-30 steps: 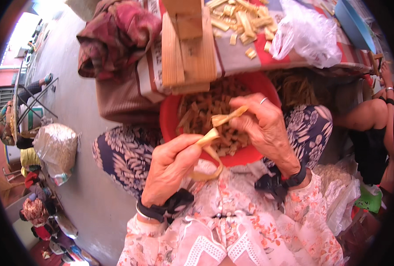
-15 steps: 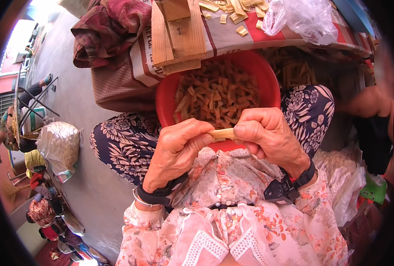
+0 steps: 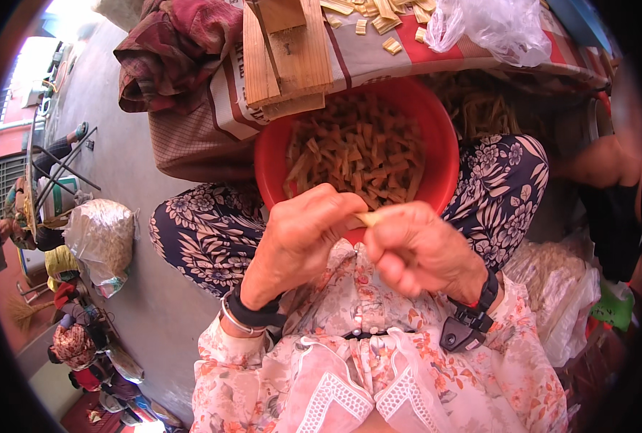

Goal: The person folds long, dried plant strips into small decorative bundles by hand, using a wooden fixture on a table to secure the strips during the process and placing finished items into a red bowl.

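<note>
Sack: a clear plastic sack (image 3: 103,245) of pale stuff sits on the floor (image 3: 151,317), off at the left, apart from the work.
Cloth: a dark red bundle (image 3: 180,54) lies on the near side of the table, beside the wooden block (image 3: 292,68).
Left hand: this hand (image 3: 292,238) is closed, pinching one end of the strip at its fingertips.
Strip: the pale strip (image 3: 369,218) is between the two hands, before the basin's near edge; only a bit shows, so I'd call this one unfinished.
Basin: red (image 3: 442,155), between the knees; the short pieces (image 3: 361,155) heap well over its bottom, a good share done, I'd judge.
Right hand: this hand (image 3: 418,245) is curled shut over the strip's other end; its fingers are blurred.
Table: flat pale bits (image 3: 386,22) lie loose beside a thin white bag (image 3: 491,32); whether they're left to work, I can't tell.
Under the table: long dry strands (image 3: 483,105) lie in shadow, perhaps more left to do.
</note>
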The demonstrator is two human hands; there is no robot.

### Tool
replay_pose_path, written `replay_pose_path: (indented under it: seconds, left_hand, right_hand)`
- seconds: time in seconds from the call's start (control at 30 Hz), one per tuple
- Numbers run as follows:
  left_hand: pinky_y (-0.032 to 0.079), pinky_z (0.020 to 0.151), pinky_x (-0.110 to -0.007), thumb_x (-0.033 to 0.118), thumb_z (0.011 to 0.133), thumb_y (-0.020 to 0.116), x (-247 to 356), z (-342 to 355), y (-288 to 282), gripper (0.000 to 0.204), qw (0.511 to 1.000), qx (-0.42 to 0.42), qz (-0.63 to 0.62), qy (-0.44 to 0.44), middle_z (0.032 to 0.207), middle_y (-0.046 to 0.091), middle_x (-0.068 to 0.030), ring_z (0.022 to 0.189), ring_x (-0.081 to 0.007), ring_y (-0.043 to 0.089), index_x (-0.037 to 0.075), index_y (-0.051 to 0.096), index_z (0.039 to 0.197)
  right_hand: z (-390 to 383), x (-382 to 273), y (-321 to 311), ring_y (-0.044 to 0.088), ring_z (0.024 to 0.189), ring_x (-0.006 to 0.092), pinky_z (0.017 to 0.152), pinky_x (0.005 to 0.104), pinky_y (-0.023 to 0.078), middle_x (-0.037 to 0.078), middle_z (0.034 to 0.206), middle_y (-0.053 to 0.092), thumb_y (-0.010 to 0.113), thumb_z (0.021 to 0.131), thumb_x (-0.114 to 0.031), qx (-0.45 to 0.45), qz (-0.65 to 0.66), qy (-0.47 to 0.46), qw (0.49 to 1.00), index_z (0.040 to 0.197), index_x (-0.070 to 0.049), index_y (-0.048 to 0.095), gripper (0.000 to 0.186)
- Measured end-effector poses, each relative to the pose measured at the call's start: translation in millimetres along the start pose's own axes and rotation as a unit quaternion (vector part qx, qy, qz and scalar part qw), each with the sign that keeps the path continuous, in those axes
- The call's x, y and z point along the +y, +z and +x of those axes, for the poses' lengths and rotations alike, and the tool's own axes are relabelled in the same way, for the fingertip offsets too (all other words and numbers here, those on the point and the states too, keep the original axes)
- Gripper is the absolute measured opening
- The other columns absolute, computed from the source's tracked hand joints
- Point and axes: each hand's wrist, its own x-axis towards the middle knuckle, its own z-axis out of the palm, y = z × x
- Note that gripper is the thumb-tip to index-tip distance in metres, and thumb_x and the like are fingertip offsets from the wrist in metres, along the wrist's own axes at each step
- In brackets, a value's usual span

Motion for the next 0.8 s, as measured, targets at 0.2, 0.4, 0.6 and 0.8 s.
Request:
replay_pose_path:
  seconds: [0.2,0.4,0.6,0.8]
  left_hand:
    - [0.041,0.056,-0.023,0.004,0.085,0.057,1.6,-17.5,7.1,0.010,0.972,0.041,-0.142,-0.182,0.072,0.058,-0.0087,0.063,-0.0128,0.053,-0.005,0.059,0.089]
    - [0.040,0.054,-0.023,0.005,0.085,0.057,10.4,-23.6,13.9,0.013,0.963,0.055,-0.172,-0.200,0.071,0.057,-0.0068,0.062,-0.0102,0.050,-0.006,0.059,0.092]
    - [0.039,0.051,-0.023,0.006,0.086,0.056,-2.0,-21.9,20.2,0.011,0.975,0.082,-0.042,-0.203,0.067,0.056,-0.0058,0.057,-0.0104,0.050,-0.004,0.060,0.090]
    - [0.034,0.051,-0.018,0.010,0.088,0.054,-7.0,-10.0,41.4,0.013,0.968,0.131,-0.113,-0.182,0.067,0.052,0.0020,0.057,-0.0027,0.040,-0.002,0.058,0.091]
  right_hand:
    - [-12.7,-15.7,-4.0,0.031,0.032,0.0056,0.029,0.0213,0.029,-0.003,0.046,0.038,0.043,0.093,-0.018,0.017,0.072,-0.131,0.989,0.078,0.000,0.054,0.026]
    - [-1.8,-20.2,-19.0,0.032,0.034,0.0055,0.030,0.0217,0.030,-0.004,0.047,0.037,0.041,0.095,-0.025,-0.011,0.166,-0.177,0.970,0.082,-0.002,0.055,0.029]
    - [13.5,-14.9,-20.4,0.033,0.037,0.0034,0.032,0.0199,0.031,-0.005,0.052,0.039,0.044,0.094,-0.022,0.019,0.169,-0.228,0.959,0.098,0.000,0.057,0.026]
    - [37.5,10.8,-4.0,0.052,0.053,0.0119,0.048,0.0241,0.040,0.008,0.065,0.057,0.051,0.089,-0.011,0.154,-0.359,-0.304,0.869,0.113,-0.001,0.055,0.027]
